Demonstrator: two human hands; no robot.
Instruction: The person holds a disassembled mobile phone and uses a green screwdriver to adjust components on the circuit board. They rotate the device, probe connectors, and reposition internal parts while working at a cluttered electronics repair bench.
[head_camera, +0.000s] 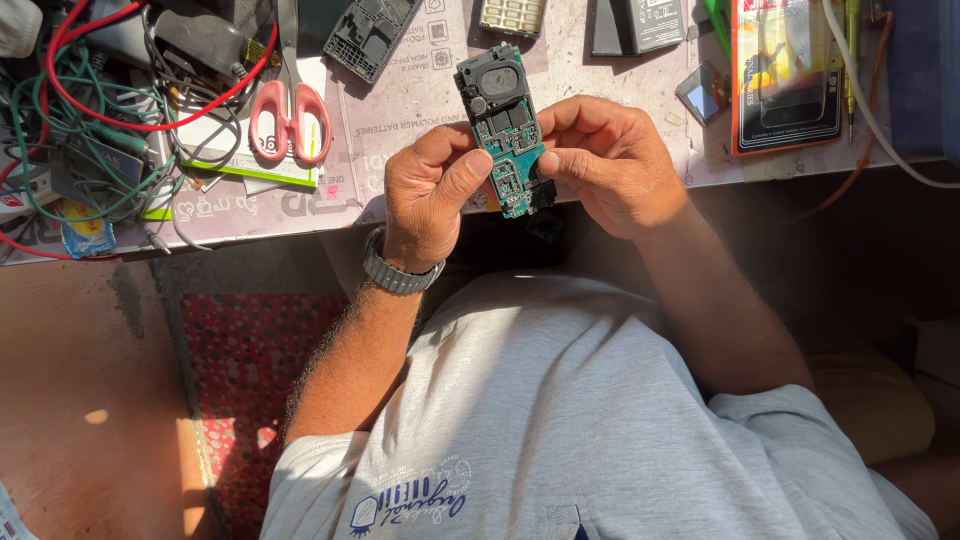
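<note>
Spanning the upper frame, a pale worktable (420, 110) is seen, its near edge running just under the hands, with shaded open room below it; to the left a red patterned mat (240, 400) lies on the floor. At the table's left a tangle of red and green wires (90, 110) is crowded against pink-handled scissors (290, 115); at the right a flat orange-edged package (785, 75) is laid. A teal phone circuit board (505, 130) is gripped upright over the table edge; it is pinched by the left hand (430, 195), wearing a metal watch (395, 272), and closed on by the right hand (610, 165).
</note>
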